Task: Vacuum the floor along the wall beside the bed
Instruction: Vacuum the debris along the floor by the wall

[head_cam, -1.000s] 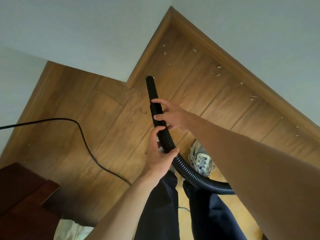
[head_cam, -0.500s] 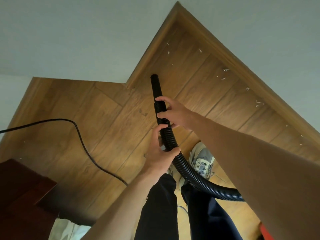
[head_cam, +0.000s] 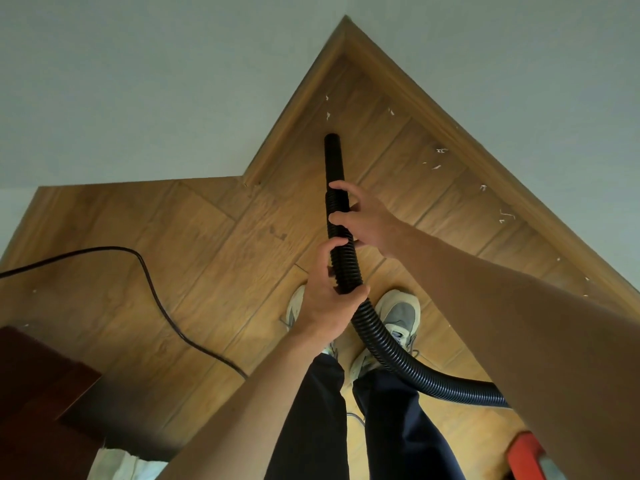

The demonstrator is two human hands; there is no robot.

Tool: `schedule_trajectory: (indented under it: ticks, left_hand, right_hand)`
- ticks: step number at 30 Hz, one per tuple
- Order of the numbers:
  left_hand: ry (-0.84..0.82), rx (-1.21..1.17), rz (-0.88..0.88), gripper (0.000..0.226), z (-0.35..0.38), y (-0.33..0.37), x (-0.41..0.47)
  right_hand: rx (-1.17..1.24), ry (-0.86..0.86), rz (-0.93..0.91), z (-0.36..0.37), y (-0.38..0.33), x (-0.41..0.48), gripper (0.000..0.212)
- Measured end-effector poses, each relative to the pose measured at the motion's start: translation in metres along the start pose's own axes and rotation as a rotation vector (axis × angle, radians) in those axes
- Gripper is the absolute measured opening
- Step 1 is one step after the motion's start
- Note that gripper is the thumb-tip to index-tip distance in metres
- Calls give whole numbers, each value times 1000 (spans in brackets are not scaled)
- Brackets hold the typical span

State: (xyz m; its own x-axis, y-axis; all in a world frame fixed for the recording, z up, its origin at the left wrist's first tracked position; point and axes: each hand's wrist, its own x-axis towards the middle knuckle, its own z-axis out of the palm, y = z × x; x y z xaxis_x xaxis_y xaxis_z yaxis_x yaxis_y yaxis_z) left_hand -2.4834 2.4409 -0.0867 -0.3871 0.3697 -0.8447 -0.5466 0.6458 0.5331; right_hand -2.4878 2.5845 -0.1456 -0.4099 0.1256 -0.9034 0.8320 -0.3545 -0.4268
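A black ribbed vacuum hose [head_cam: 384, 344] runs up from the lower right and ends in a smooth nozzle [head_cam: 334, 157] pointing into the floor corner. My left hand [head_cam: 329, 299] grips the ribbed part from the left. Just above it, my right hand [head_cam: 362, 216] wraps its fingers round the hose near the nozzle. White scraps [head_cam: 440, 152] lie scattered on the wooden floor [head_cam: 214, 258] along the skirting board [head_cam: 485, 154] of the right wall. Two more scraps [head_cam: 327, 114] lie just beyond the nozzle tip.
A black power cord [head_cam: 152, 289] curves over the floor at left. Dark wooden furniture [head_cam: 38, 393] with pale bedding [head_cam: 117, 465] below it fills the lower left corner. My shoes [head_cam: 398, 320] stand under the hose. A red object [head_cam: 523, 455] shows at the bottom right.
The nozzle has advanced toward the corner, closer to the scraps there. Both hands keep their hold on the hose. The view has tilted down, showing both shoes and the red object.
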Motion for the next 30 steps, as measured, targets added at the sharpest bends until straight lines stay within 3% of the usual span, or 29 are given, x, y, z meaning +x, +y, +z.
schedule_trajectory:
  ticks: [30]
  left_hand:
    - [1, -108, 9, 68, 11, 33, 39]
  right_hand:
    - [-130, 49, -151, -20, -39, 29, 55]
